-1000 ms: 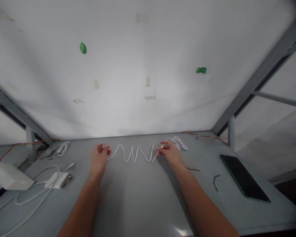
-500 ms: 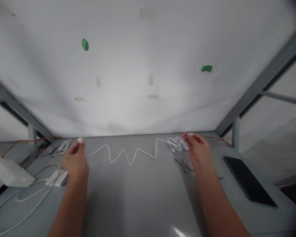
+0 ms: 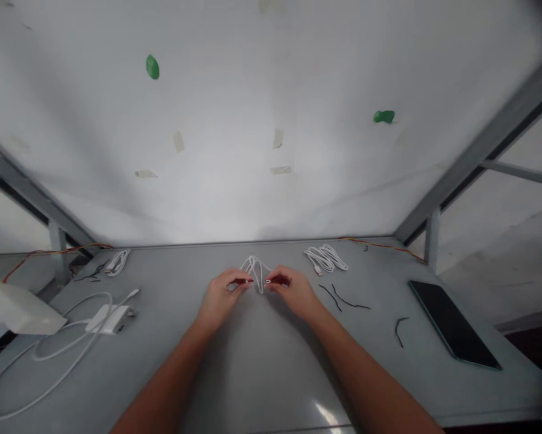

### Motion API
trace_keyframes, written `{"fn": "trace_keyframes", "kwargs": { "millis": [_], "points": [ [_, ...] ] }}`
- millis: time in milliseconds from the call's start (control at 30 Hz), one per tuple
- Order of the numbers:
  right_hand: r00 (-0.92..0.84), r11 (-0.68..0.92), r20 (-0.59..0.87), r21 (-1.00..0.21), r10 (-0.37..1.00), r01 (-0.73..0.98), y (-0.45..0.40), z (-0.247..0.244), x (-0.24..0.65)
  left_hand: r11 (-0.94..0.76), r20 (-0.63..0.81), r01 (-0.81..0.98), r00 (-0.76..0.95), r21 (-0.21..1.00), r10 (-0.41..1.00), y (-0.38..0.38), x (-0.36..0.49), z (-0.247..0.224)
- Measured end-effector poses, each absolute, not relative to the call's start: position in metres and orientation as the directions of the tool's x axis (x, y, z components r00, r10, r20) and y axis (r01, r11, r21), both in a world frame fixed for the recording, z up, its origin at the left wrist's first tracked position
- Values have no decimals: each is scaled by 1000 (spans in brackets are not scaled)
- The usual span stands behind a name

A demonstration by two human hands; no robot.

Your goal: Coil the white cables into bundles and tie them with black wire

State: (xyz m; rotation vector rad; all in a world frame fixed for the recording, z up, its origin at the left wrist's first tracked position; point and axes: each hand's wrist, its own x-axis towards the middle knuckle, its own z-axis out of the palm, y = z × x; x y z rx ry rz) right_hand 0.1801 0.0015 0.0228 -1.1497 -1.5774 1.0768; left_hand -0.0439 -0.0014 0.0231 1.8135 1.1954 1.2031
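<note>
A thin white cable (image 3: 260, 277) bends in loose folds between my two hands at the middle of the grey table. My left hand (image 3: 220, 296) pinches one end of it, with the small connector tip showing at the fingertips. The other end is pinched in my right hand (image 3: 298, 295), its connector facing the first across a narrow gap. A bundle of white USB cable (image 3: 327, 258) lies behind and to the right of my right hand. Thin black ties (image 3: 349, 301) lie on the table nearer to my right forearm.
On the right lies a dark tablet (image 3: 455, 325). To the left are a white charger (image 3: 110, 319) with a looped white cable (image 3: 44, 392), a white box-shaped block (image 3: 24, 307) and a small coiled cable (image 3: 118, 263). A white panel (image 3: 234, 120) rises behind the table (image 3: 261, 374).
Both hands have come together from far apart at the two sides. The cable, stretched in a zigzag before, now hangs folded between them.
</note>
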Motion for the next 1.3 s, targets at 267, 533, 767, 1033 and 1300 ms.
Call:
{"fn": "trace_keyframes", "kwargs": {
  "millis": [267, 533, 767, 1033, 1300],
  "points": [
    [-188, 103, 94, -994, 978, 40, 0, 19, 174, -265, 246, 145, 136, 953, 960, -5, -37, 24],
    [-45, 79, 78, -997, 996, 16, 7, 29, 188, -164, 164, -1, -48, 986, 985, 8, -50, 18],
    [133, -266, -254, -960, 958, 83, 19, 33, 235, 159, 44, 516, -358, 842, 933, 33, -114, 8],
    [-162, -428, -416, -903, 895, -42, 5, 5, 184, -213, 227, 651, 64, 728, 972, 11, -25, -18],
    [-290, -261, -171, -915, 942, -309, 5, 6, 157, -213, 183, 377, 114, 902, 976, 0, 2, -13]
  ]
}}
